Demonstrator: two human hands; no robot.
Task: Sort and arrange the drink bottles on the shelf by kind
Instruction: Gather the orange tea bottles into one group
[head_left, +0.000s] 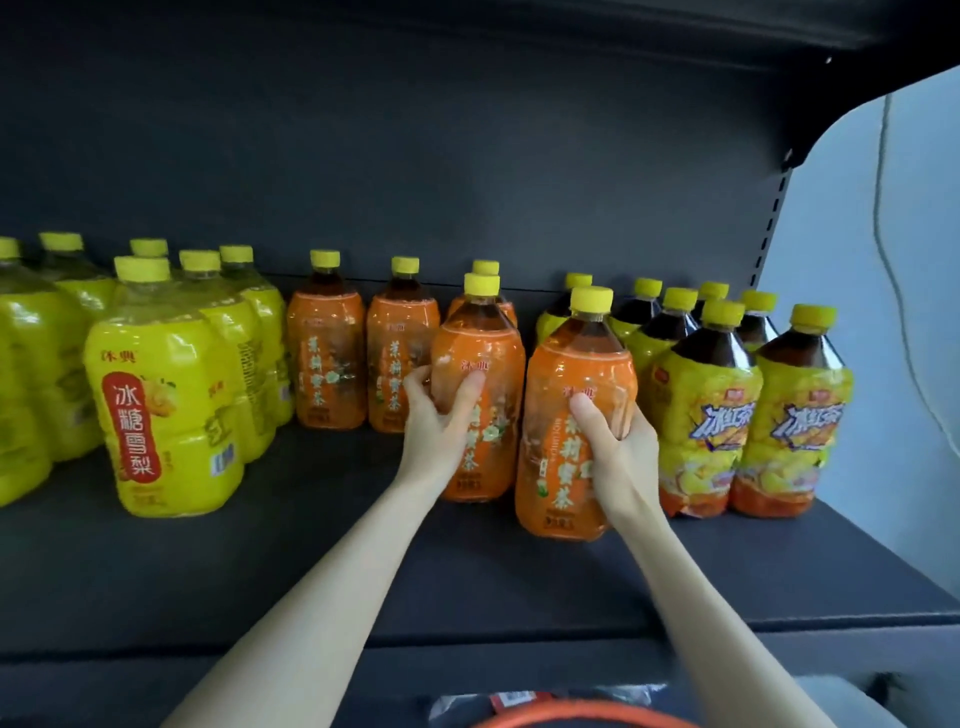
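Head view: dark shelf (322, 551) at about chest height, stocked with three kinds of yellow-capped drink bottles. Left hand (441, 421) wrapped around the middle of an orange-labelled bottle (485, 358), thumb across the front of the label, fingers curled round its left side, closed firmly on it; bottle upright, base on or just above the shelf, hard to tell which. Right hand (615, 441) clasped on a second orange-labelled bottle (576, 441), thumb pressed on the front of the label, fingers hidden round the right side; bottle upright and nearer the camera, just beside the first one, the two labels almost touching. Behind and left of the held pair, more orange bottles (324, 358) standing near the back wall, one partly hidden behind the left-hand bottle. Far left, a cluster of yellow-labelled bottles (166, 415) with pale contents, the front one bearing a red panel with white characters. Right side, a group of dark tea bottles (800, 405) with yellow and orange labels, front two standing at the shelf's right end, touching each other, just beside the right hand. Bottom edge, an orange curved rim (587, 714) partly in view, unidentifiable. Pale wall (909, 260) beyond the shelf's right side.
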